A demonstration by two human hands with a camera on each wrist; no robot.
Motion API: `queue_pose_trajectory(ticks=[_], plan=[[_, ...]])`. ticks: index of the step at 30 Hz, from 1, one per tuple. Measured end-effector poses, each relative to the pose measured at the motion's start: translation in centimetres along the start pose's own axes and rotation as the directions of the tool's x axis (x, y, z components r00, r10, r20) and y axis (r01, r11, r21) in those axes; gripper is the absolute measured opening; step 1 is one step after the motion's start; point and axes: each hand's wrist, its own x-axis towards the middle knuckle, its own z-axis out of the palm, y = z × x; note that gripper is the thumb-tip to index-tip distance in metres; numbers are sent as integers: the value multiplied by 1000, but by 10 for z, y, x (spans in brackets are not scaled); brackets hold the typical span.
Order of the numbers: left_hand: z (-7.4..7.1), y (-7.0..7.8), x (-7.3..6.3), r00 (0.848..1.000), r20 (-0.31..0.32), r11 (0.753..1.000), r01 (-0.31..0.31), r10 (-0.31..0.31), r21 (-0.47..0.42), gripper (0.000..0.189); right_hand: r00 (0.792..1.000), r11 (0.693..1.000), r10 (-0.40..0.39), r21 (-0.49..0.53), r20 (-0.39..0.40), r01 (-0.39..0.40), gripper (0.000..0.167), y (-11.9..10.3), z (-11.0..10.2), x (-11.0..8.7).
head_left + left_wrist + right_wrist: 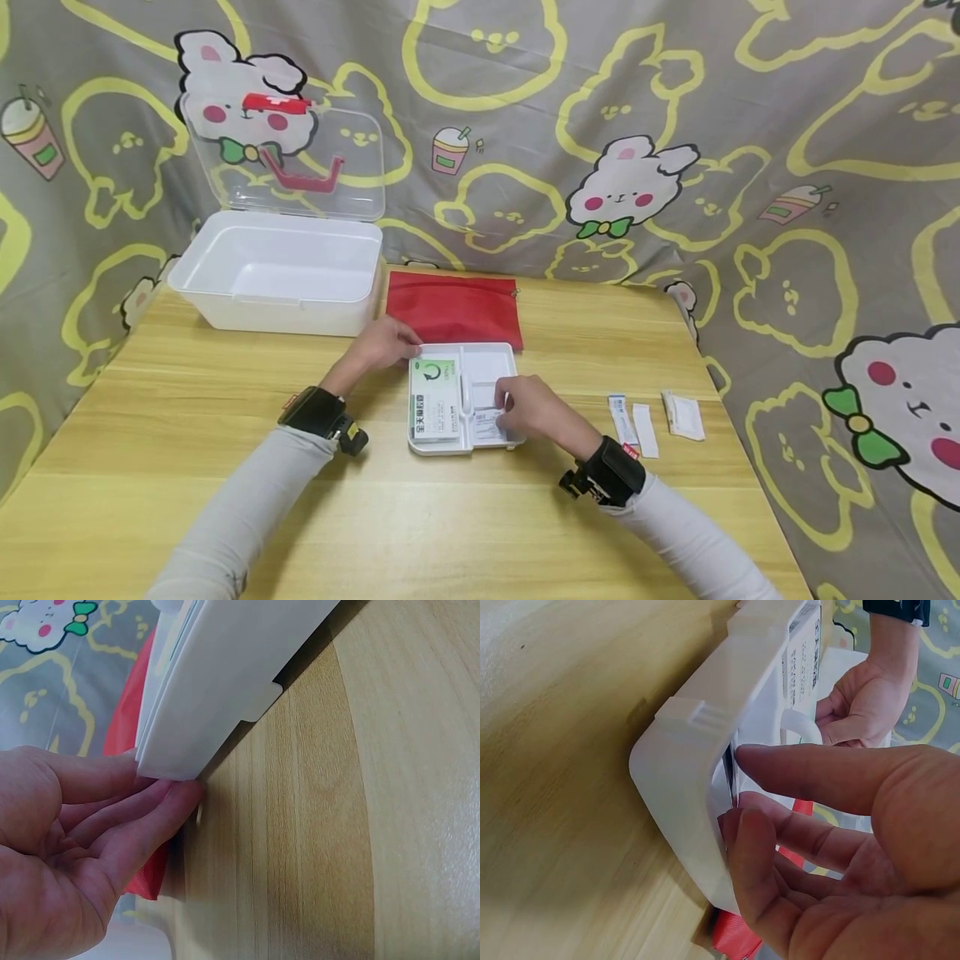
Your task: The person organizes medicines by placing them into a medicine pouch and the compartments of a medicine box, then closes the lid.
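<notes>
- Nearest: pale sleeves (247,500), with black wristbands (315,412), entering from the lower corners of the head view.
- White tray (491,363) on the worktop (420,542), about mid-width, open side up. Looks like rigid plastic: light, stiff, perhaps a little slick. Rim and corners judged the best hold.
- Left hand (382,342) grips the tray's far-left corner, digits closed to a narrow gap on that edge.
- Right hand (536,404) bent over the tray's right rim, fingertips down in the near-right compartment, thumb and fingers slightly apart. Cannot tell whether anything is pinched.
- Small white packets (487,423) in that compartment: likely thin, light, easily creased; lift by an edge.
- Green-and-white carton (437,400) fills most of the left compartment. Probably light card; would crush if squeezed.
- Red pouch (453,304) just behind the tray, soft-looking; hinders sliding that way.
- White box (277,271), clear lid (345,150) raised, at the worktop's far-left corner.
- Toward the right edge: two strips (623,421) (645,431) and a white packet (682,415).
- Best slack judged nearside, bare wood between forearms. Far edge meets hanging cloth (517,92).
</notes>
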Motion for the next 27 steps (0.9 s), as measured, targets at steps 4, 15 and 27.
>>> queue_pose_trajectory(ticks=[4,15,27], plan=[[-1,0,0,1000,3,1000,3,-3,3,24,1000,1000,4,5,-1,-4,19,0,1,0],[-1,-1,1,1000,-10,1000,3,-3,10,23,999,1000,-3,-9,-47,2,17,0,3,-3],[0,0,0,1000,-9,1000,-7,7,21,23,977,997,73,23,-198,-70,15,39,-38,-20]])
